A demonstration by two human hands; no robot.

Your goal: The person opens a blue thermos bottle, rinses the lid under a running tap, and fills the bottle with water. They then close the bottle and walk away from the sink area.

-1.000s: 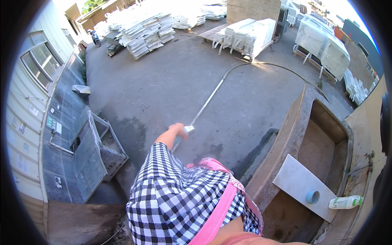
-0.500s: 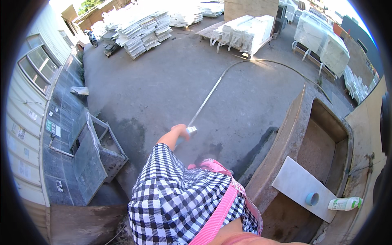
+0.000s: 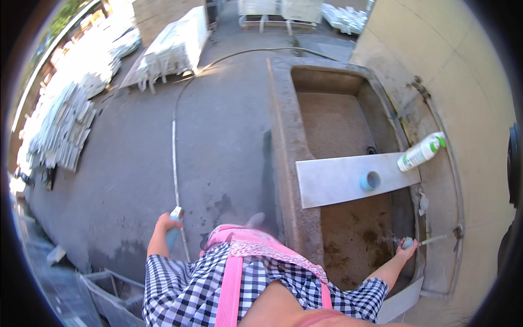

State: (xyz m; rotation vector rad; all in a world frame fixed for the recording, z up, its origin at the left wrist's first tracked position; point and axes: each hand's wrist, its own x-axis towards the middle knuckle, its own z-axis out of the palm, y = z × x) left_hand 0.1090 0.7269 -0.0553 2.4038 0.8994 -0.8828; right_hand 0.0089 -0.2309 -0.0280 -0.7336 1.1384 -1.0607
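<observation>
My left hand is wrapped round a light blue bottle with a whitish top, held out over the ground to my left. My right hand reaches into the near part of the stone sink, closed on a small pale-blue round piece beside the end of the tap pipe. Water appears to splash there. A light blue cup stands on a white board laid across the sink. At the board's far right end leans a white bottle with a green cap.
A hose runs over the concrete ground on my left. Wrapped white stacks and piled white slabs stand farther off. Another tap and pipes are on the beige wall at right. A metal frame stands at lower left.
My view has swung right toward the sink. The blue bottle is still in my left hand. My right hand, out of sight before, now shows in the sink by the tap.
</observation>
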